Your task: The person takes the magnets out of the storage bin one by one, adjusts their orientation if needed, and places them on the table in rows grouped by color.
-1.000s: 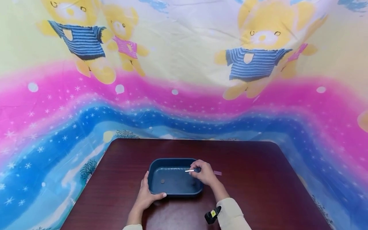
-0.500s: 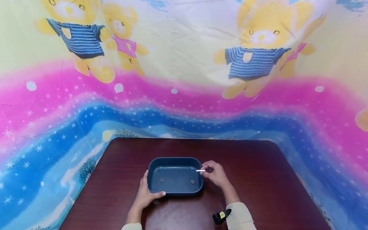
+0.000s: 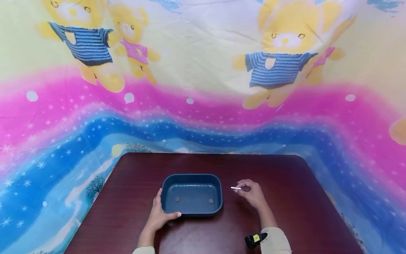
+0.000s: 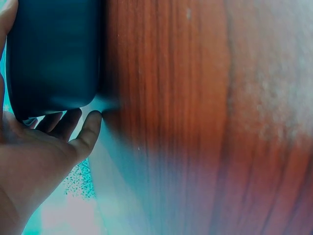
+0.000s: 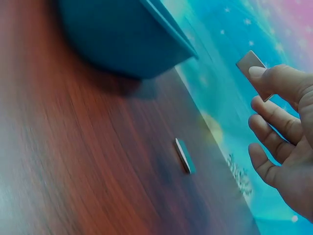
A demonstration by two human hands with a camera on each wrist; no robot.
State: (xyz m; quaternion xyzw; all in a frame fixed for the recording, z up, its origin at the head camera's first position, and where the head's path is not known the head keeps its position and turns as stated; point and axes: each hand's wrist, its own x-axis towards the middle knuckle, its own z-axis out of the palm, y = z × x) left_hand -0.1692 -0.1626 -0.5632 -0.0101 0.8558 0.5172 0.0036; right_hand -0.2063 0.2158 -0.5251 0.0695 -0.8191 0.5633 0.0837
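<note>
Left hand [image 3: 157, 214] clamped on the left end of a dark blue tray [image 3: 194, 197], thumb on the near rim; on the tray's floor, one small round disc [image 3: 177, 199] lies towards the left and another disc [image 3: 210, 201] towards the right. Right hand [image 3: 252, 194], apart from the tray at its right, pinching a thin flat piece [image 5: 251, 66]; a second flat piece [image 5: 185, 156] lies on the counter [image 3: 301, 197]. One second earlier, the right hand was over the tray and only the left disc showed clearly
</note>
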